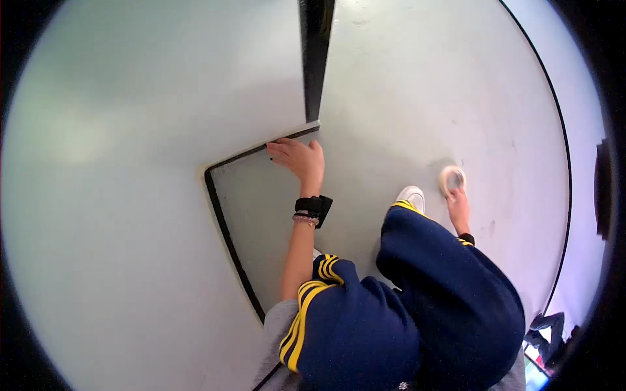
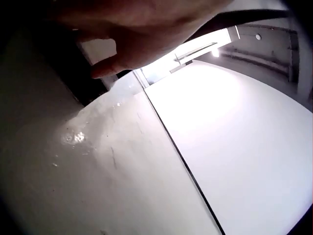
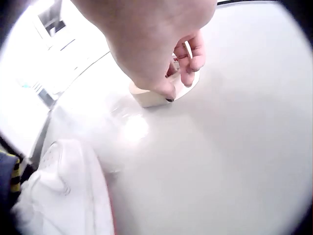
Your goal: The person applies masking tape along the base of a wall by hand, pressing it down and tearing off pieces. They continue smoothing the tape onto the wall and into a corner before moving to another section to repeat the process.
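In the head view, my left hand [image 1: 297, 158] lies with its fingers extended along a black strip [image 1: 244, 155], fingertips on the strip, thumb held apart. That strip bends at a corner and runs back toward me, with a thin pale edging [image 1: 222, 238] beside it. My right hand [image 1: 458, 207] is out to the right, low over the grey floor. It grips a roll of cream masking tape [image 1: 445, 177] by its near side. In the right wrist view, thumb and fingers pinch the ring of the tape roll [image 3: 146, 98]. The left wrist view shows the left hand [image 2: 142, 36] from underneath, partly dark.
White panels [image 1: 130, 150] stand on the left, with a dark gap [image 1: 317, 58] ahead. Grey floor [image 1: 417, 85] spreads right to a black-edged wall. My white shoe [image 1: 411, 194] is between the hands. Another person's dark-clothed legs [image 1: 551, 332] are at the lower right.
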`<state>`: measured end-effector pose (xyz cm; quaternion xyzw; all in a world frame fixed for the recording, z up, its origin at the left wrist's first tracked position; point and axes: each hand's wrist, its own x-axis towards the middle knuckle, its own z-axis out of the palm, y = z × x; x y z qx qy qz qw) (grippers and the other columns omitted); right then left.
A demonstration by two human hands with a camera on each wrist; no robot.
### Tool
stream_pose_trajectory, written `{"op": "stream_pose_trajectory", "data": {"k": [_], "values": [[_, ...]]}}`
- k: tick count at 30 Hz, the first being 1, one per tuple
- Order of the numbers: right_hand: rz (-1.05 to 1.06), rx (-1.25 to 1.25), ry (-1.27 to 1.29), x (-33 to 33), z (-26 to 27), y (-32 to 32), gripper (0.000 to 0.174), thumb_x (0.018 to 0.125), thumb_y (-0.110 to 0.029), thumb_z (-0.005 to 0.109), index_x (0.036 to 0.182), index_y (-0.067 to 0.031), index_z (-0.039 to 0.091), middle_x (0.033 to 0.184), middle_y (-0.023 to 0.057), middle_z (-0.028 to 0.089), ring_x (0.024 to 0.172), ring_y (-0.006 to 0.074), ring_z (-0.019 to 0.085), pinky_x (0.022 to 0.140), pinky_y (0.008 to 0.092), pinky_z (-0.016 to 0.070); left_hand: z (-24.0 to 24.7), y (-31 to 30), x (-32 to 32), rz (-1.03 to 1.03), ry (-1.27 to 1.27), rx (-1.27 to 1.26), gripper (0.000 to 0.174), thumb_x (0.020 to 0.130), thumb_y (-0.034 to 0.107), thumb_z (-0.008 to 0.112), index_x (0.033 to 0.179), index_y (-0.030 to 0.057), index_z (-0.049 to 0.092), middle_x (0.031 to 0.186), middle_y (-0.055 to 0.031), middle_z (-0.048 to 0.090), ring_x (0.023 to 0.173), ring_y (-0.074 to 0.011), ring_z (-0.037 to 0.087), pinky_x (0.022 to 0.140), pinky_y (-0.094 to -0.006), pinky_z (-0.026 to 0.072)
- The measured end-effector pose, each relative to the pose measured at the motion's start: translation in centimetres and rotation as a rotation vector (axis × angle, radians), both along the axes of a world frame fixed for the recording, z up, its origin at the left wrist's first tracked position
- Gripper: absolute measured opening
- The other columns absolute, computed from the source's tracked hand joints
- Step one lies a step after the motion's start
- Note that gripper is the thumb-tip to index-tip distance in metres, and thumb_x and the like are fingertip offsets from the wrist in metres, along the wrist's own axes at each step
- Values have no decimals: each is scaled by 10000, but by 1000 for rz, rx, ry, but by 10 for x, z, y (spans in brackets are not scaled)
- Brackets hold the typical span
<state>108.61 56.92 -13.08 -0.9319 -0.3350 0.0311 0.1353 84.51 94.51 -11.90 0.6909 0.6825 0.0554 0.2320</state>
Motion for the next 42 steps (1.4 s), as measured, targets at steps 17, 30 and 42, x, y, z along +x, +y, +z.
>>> {"op": "stream_pose_trajectory", "data": {"k": [17,30,42], "values": [[-243,-131,155,22,-19,-171,248,773,-144,575,991,-40,517,1064,183,528,1018,400,497,878,450,412,52,-17,51,-74,237,67,780,799,217,484,1293,-265,122,1366,-456,129,1321,-553,112,1021,-675,129],[-232,-95,471,15,0,-171,339,825,-123,560,1132,-47,438,1106,189,554,901,431,573,720,496,470,35,-36,71,-77,122,160,814,763,203,603,1375,-125,179,1404,-359,204,1333,-439,226,1029,-577,250],[-228,-135,406,6,50,-135,293,846,-124,543,1108,-39,442,1066,155,536,793,392,595,633,492,464,100,-145,187,-1016,-232,-333,312,817,209,559,1084,60,620,1064,-166,624,1061,-314,559,929,-383,428]]}}
